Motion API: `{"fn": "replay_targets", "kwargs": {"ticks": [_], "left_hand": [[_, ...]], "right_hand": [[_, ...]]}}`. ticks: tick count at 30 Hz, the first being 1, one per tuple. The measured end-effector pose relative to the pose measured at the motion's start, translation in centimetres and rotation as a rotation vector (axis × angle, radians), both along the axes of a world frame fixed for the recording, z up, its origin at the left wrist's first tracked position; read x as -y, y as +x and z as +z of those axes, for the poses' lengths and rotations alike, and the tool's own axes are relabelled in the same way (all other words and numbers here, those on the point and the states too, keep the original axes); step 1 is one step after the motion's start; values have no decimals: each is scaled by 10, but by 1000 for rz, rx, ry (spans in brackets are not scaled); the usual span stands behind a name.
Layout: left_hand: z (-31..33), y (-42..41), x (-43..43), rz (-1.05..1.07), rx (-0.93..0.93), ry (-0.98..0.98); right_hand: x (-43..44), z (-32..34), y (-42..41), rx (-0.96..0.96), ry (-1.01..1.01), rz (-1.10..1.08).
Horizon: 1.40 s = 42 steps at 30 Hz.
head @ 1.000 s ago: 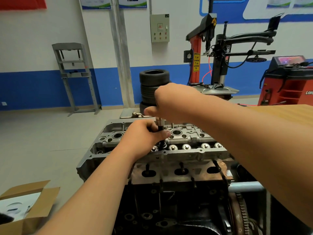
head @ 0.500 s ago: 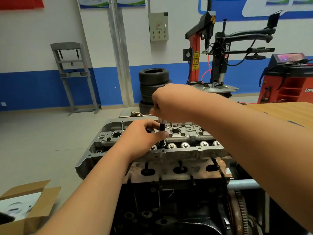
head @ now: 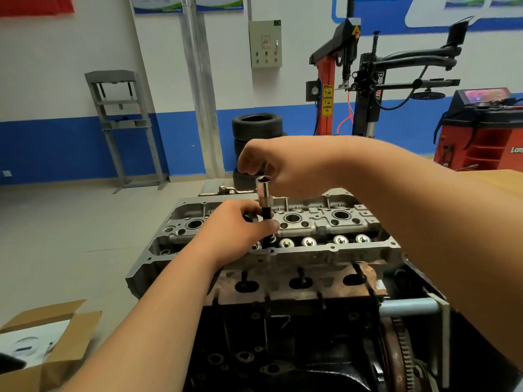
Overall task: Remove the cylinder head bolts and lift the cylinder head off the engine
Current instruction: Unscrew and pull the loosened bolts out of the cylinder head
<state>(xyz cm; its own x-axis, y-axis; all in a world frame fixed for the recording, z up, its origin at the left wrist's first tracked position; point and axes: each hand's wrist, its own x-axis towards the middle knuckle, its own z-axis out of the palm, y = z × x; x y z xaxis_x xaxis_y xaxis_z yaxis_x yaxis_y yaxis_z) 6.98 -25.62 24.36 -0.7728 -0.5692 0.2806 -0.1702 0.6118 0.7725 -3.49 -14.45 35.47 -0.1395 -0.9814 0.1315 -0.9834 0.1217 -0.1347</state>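
The grey aluminium cylinder head [head: 325,222] sits on the dark engine block [head: 283,349] in the middle of the view. A chrome socket [head: 263,190] on a black shaft [head: 266,215] stands upright over a bolt hole near the head's left-centre. My left hand [head: 235,230] grips the black shaft just above the head. My right hand [head: 285,165] hovers directly above the socket with its fingers curled. The socket's open top shows beneath them, and I cannot make out whether those fingers hold anything. The bolt itself is hidden by my left hand.
An open cardboard box [head: 56,335] lies on the floor at lower left. Stacked tyres [head: 257,125], a tyre changer [head: 353,80] and a red wheel balancer [head: 481,131] stand behind the engine. A wooden tabletop [head: 498,179] is at right, and the toothed flywheel [head: 396,349] at the block's right end.
My right hand has lifted off the top of the tool, uncovering the socket's open end. The left hand stays on the shaft.
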Motion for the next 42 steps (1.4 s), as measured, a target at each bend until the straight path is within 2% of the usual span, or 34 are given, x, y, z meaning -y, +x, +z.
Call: {"fn": "replay_targets", "kwargs": {"ticks": [2,5,7,8,10,12,17,20,22,23,24,26,27,28,29,31,35,39,42], "left_hand": [[1,0,-1,-8,12,-15],[2,-1,-1,-16,2,-39],[2,0,-2,-16,-10,-36],[1,0,-1,-12,-8,-32],[1,0,-1,-1,-11,-20],[2,-1,-1,-7,-8,-30],[2,0,-1,-29,16,-40],[1,0,-1,28,-19,-93],[2,1,-4,133,-42,-175],[3,1,-6,183,-31,-238],[5,0,-9,216,17,-307],[9,-5,-15,246,216,-414],[11,-9,-19,261,337,-439],[13,-14,-22,284,445,-465],[17,-19,-25,308,529,-500],[27,-26,-31,325,647,-559],[41,-33,-41,295,781,-592],[40,-31,-51,366,741,-646],[48,-27,-49,400,614,-663]], "right_hand": [[-2,-1,3,-36,12,-88],[9,-14,10,-309,-63,-245],[14,-19,11,-417,-104,-201],[14,-18,9,-369,-86,-147],[6,-9,4,-133,-37,-47],[-1,-5,1,53,-100,-22],[8,-31,4,-202,-150,-174],[12,-31,-8,-75,-465,-147],[8,-26,-20,104,-763,-182],[6,-28,-28,271,-887,-236],[5,-35,-37,519,-967,-323],[4,-57,-48,1181,-917,-514],[3,-69,-50,1413,-844,-586],[3,-79,-52,1499,-787,-633],[3,-87,-54,1487,-757,-653],[4,-95,-55,1339,-783,-611],[4,-99,-48,1152,-772,-517],[5,-100,-47,1003,-766,-533],[6,-102,-48,1021,-802,-525]]}}
